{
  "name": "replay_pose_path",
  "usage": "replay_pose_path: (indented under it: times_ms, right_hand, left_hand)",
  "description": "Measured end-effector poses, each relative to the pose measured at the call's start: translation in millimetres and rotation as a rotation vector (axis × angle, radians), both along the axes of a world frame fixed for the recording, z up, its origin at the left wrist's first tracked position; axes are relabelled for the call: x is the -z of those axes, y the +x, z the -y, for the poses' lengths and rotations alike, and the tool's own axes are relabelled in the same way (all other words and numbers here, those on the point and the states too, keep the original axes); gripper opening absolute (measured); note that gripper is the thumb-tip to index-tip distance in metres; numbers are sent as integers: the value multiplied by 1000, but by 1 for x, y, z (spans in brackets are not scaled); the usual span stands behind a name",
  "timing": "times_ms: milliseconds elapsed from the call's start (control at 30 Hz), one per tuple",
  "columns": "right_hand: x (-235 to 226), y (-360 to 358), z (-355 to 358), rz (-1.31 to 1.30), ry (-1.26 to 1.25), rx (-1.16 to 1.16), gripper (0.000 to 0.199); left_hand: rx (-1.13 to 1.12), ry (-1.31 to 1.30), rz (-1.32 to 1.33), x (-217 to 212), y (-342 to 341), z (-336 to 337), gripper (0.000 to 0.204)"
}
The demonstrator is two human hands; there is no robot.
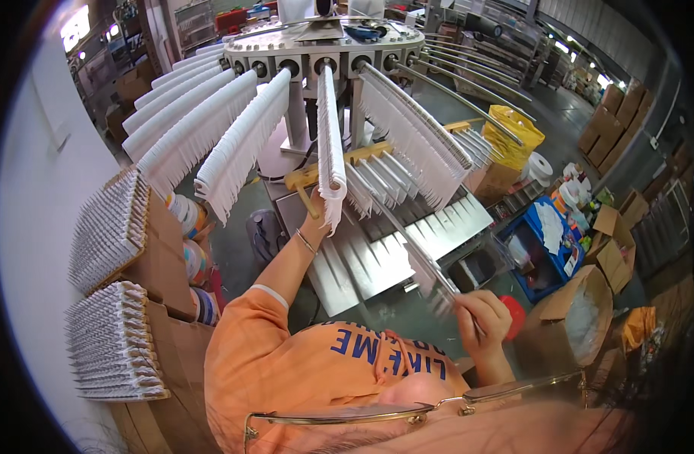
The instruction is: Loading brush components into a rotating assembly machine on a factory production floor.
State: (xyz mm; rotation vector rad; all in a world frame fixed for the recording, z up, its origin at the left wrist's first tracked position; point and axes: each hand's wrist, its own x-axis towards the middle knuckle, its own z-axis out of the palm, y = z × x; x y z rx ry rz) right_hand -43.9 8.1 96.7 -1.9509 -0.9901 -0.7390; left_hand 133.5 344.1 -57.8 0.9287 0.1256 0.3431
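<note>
My right hand [483,321] is closed around the near end of a thin metal rod [419,246], which slants away to the left. A blurred bunch of white threads [429,276] hangs along that rod. My left hand [322,212] reaches forward to the near end of a rod hung with white fringe [330,144]. It is beside a wooden bar [305,178], its fingers mostly hidden by the fringe. The rods radiate from a round metal hub [324,49]; several bear white fringe, including a wide one [415,129] at the right. Bare rods [468,94] stick out farther right.
Below the rods stands a metal table [392,265] with grooves. Two racks of white-wrapped pins [108,227] sit on cardboard boxes [161,257] at the left. At the right are a yellow bag [513,132], a blue crate [547,284] and an open carton [547,310].
</note>
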Motion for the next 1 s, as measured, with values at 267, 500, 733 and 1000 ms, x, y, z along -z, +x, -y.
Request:
replay_pose_path:
  times_ms: [267, 500, 733, 1000]
  right_hand:
    - [36, 17, -8, -46, 149, 52, 15]
    - [30, -16, 27, -122, 208, 97, 15]
    - [20, 25, -10, -173, 248, 80, 11]
    - [60, 33, -3, -261, 457, 28, 11]
  left_hand:
    - [24, 747, 131, -48, -82, 77, 30]
    - [-249, 1256, 258, -55, -69, 68, 43]
    - [-420, 1657, 370, -46, -35, 55, 65]
    - [-346, 1650, 296, -60, -42, 61, 72]
